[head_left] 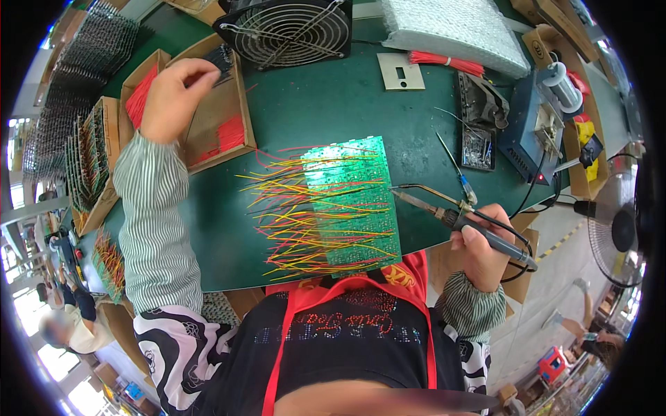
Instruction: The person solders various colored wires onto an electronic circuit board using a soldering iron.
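Observation:
My right hand (484, 251) grips a soldering iron (501, 245) with a thin curved metal tube alongside it. The iron's tip meets or hovers just over the right edge of a green circuit board panel (357, 208); I cannot tell which. Rows of yellow, red and black wires (288, 225) stick out over the panel's left side. My left hand (173, 100) is above an open cardboard box (239, 104), its fingers curled together beside a bundle of black wires (222, 61). Anything pinched there is too small to make out. Red wires (230, 133) lie lower in that box.
A black fan (288, 31) stands at the back, with bubble wrap (454, 31) and bundled red wires (447, 62) to its right. Farther right are a black tray (479, 132), a small screwdriver-like tool (466, 187) and a blue soldering station (531, 132) with a solder spool (562, 87).

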Available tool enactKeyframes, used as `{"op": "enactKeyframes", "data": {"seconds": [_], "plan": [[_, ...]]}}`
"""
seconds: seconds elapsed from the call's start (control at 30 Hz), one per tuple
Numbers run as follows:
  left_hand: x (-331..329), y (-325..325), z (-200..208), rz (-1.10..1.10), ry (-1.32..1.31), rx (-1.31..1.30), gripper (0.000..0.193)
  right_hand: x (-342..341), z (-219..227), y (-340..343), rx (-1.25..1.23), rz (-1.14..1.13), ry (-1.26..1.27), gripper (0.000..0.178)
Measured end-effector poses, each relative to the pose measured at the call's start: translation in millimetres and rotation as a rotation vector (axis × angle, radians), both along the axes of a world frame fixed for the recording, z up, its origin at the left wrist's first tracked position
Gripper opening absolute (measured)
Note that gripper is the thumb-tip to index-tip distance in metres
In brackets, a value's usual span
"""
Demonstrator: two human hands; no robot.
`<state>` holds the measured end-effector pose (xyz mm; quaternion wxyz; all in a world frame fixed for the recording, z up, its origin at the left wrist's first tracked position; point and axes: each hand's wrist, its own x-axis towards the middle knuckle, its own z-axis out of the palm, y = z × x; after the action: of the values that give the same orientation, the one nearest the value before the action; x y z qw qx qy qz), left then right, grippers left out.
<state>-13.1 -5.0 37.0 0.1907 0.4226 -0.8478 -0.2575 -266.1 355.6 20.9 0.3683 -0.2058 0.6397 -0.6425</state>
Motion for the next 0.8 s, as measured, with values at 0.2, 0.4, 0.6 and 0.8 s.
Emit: {"op": "enactKeyframes", "data": {"seconds": [0.2, 0.4, 0.6, 0.8], "plan": [[-34, 99, 10, -0.451, 0.042, 0.090, 0.007, 3, -1, -2, 0.060, 0.016, 0.025, 0.015], [-51, 141, -11, -0.602, 0.086, -0.018, 0.009, 11, 3, 1, 0.050, 0.010, 0.009, 0.015], [-55, 162, -15, -0.608, 0.089, 0.146, 0.010, 14, 0, 7, -0.018, 0.045, 0.009, 0.014], [-61, 174, -19, -0.612, 0.122, 0.120, 0.011, 13, -2, 16, -0.054, 0.025, 0.003, 0.014]]}}
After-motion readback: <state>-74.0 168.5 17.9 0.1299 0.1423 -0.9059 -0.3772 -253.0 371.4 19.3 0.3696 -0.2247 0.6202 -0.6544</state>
